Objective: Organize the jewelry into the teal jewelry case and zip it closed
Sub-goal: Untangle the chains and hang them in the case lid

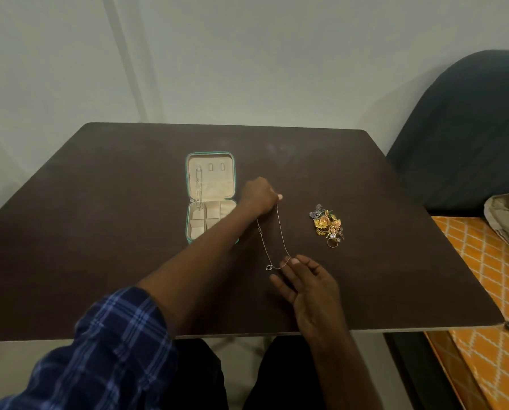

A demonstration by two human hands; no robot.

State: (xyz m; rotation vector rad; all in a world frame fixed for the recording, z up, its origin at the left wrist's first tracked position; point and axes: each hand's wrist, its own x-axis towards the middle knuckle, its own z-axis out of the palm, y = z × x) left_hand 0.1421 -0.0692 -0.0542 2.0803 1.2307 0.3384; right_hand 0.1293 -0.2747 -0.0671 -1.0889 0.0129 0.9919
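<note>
Left hand (259, 196) pinches a chain (272, 241) mid-frame; right hand (309, 287) spread beneath.
Slack chain may knot before reaching the case (188, 184).

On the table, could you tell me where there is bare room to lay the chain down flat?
Bare tabletop lies left of the teal jewelry case, and between the case and the table's far edge. It is crowded between the case and the jewelry pile, where the left hand and right hand stretch the thin chain.
</note>
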